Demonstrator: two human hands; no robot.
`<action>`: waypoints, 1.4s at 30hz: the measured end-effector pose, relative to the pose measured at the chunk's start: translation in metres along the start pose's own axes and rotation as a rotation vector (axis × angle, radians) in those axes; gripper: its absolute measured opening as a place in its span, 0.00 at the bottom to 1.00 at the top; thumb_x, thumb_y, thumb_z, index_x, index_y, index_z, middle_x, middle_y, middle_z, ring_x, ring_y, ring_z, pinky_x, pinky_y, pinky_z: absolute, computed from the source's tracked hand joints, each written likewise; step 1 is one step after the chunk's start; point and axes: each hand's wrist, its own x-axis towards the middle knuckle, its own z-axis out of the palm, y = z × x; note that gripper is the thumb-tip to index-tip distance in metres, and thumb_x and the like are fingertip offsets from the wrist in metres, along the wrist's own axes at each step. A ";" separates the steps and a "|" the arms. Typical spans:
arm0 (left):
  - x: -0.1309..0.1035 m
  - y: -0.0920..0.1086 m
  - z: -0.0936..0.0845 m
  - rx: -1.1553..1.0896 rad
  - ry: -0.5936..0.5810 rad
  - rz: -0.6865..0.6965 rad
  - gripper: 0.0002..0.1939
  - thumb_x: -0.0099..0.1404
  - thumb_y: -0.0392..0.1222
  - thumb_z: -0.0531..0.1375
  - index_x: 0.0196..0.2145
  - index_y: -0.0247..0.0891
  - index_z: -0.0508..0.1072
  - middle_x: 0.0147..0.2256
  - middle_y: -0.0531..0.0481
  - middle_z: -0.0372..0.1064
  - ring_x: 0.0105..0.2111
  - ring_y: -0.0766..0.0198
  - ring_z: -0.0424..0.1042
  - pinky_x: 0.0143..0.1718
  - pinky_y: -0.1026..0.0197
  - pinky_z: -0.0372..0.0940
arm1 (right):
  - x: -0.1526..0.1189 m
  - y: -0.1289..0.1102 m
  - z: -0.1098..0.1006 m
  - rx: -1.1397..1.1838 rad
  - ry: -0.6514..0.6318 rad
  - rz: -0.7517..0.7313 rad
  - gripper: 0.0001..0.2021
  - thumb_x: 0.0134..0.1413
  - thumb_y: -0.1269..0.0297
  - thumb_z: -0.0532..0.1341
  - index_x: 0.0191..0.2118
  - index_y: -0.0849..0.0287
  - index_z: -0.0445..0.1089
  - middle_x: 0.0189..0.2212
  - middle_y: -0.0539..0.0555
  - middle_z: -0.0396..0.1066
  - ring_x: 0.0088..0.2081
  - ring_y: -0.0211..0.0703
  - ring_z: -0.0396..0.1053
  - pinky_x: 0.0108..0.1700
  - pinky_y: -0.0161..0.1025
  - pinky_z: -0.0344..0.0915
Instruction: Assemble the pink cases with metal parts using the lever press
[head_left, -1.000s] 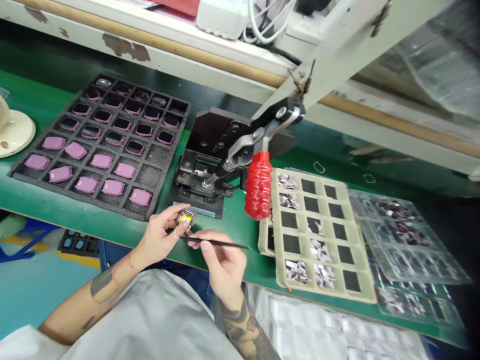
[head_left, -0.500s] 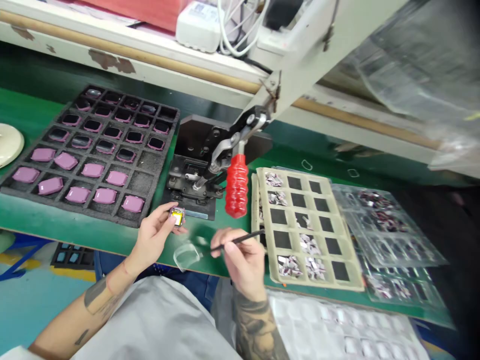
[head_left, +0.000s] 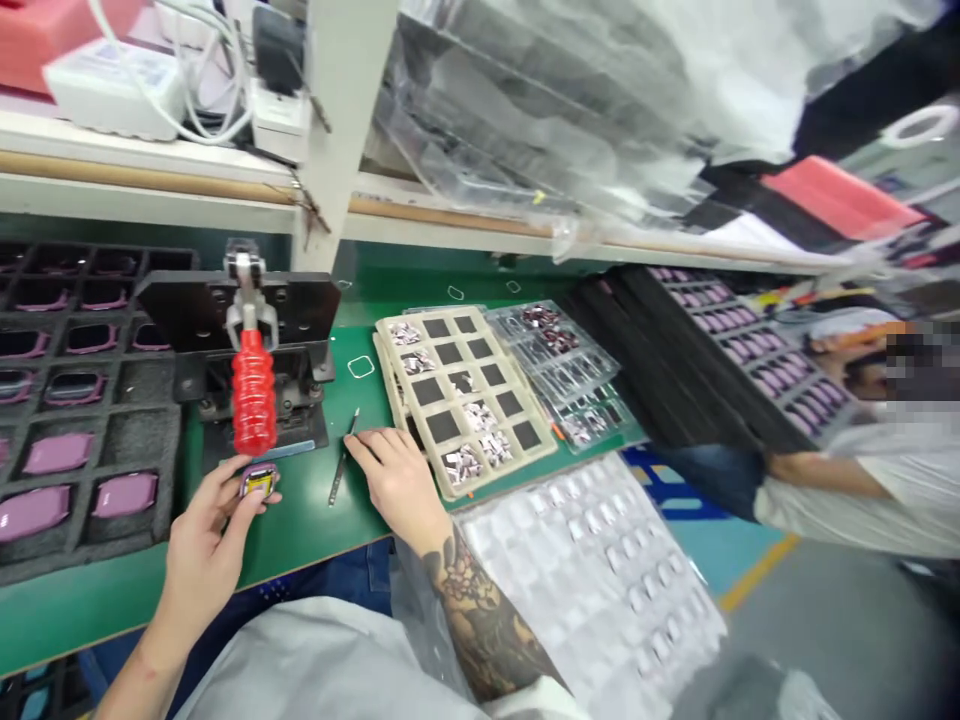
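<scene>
A small purple watch case with a yellow inside (head_left: pixel 258 481) is pinched between the thumb and fingertips of the left hand (head_left: pixel 202 540), low and left of centre, just below the red handle (head_left: pixel 253 394) of a black press (head_left: pixel 240 340). The right hand (head_left: pixel 397 480) is laid palm down on the green bench (head_left: pixel 315 520), fingers loosely spread and gripping nothing. A thin dark tool (head_left: pixel 343 470) lies just left of its fingertips. A beige compartment tray (head_left: pixel 465 395) is seen at centre, touching the right hand's far side.
</scene>
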 end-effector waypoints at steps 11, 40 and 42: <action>0.000 -0.004 -0.003 0.037 -0.028 0.030 0.29 0.74 0.59 0.70 0.64 0.41 0.75 0.52 0.40 0.86 0.45 0.47 0.89 0.53 0.45 0.84 | 0.010 0.144 -0.090 -0.242 -0.133 0.552 0.16 0.73 0.74 0.58 0.55 0.59 0.81 0.46 0.63 0.83 0.52 0.56 0.76 0.55 0.46 0.70; 0.003 0.016 -0.001 0.004 -0.181 0.094 0.17 0.83 0.54 0.60 0.55 0.40 0.79 0.39 0.49 0.80 0.33 0.61 0.77 0.41 0.60 0.72 | 0.050 -0.057 -0.002 0.874 0.050 0.193 0.05 0.76 0.66 0.62 0.48 0.52 0.77 0.41 0.52 0.81 0.41 0.43 0.79 0.46 0.40 0.76; 0.003 0.017 -0.001 0.023 -0.170 0.103 0.17 0.83 0.54 0.61 0.55 0.40 0.79 0.38 0.49 0.80 0.33 0.62 0.77 0.40 0.60 0.71 | 0.049 -0.057 0.001 0.897 0.020 0.250 0.04 0.76 0.65 0.63 0.47 0.53 0.76 0.40 0.51 0.80 0.40 0.42 0.79 0.46 0.40 0.75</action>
